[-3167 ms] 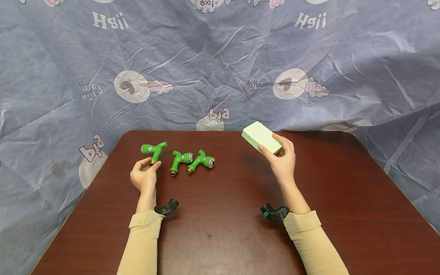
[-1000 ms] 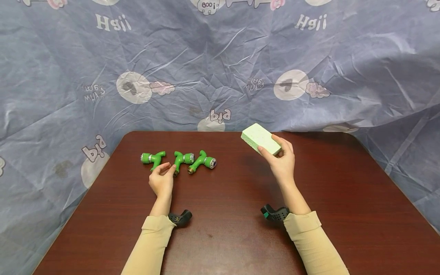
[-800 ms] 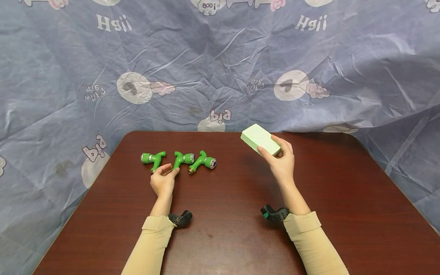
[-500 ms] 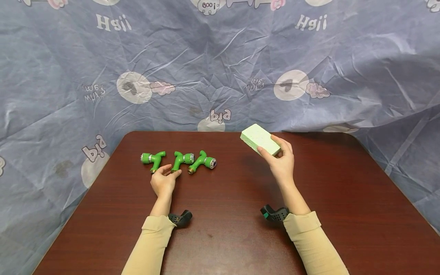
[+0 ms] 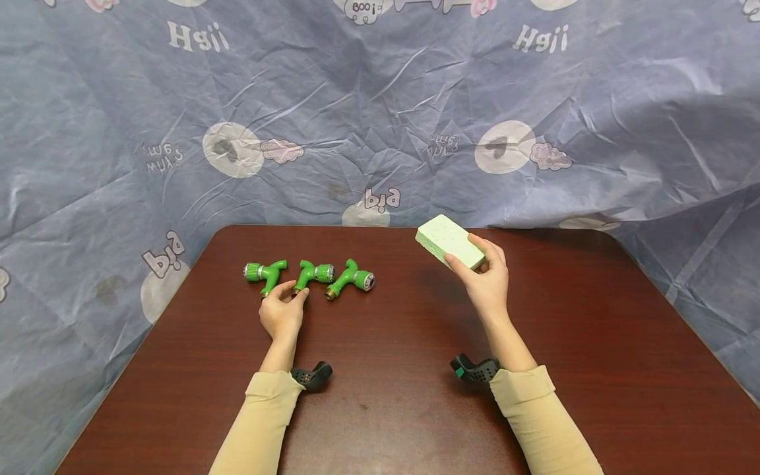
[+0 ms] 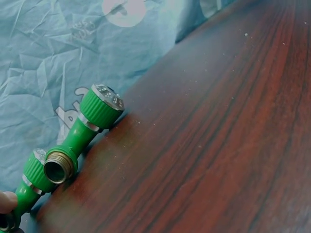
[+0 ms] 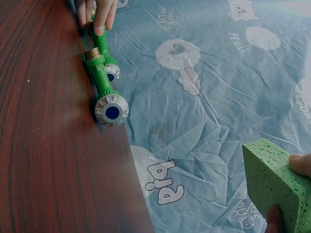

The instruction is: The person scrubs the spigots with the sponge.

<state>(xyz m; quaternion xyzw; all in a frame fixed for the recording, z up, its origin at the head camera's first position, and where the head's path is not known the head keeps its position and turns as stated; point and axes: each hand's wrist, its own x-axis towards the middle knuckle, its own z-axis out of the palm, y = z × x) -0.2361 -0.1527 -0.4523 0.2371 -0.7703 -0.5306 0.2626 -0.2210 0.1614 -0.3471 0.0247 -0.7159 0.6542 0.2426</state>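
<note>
1. Where the row begins at the left, the left tap (image 5: 270,272) lies on the table (image 5: 380,343), knob leftward, brass end near, just beside the left hand (image 5: 282,318).
2. The left hand pinches the middle tap (image 5: 306,274) at its near brass end; whether that tap bears on the wood, I cannot tell.
3. From this grip the middle tap's stem runs far and slightly right, its knob branching right.
4. Next comes the right tap (image 5: 346,280), untouched, brass end near, closer to the left hand.
5. Well apart, at the right, the right hand (image 5: 489,284) grips the sponge (image 5: 449,241) by its near right end, long axis pointing far left.
</note>
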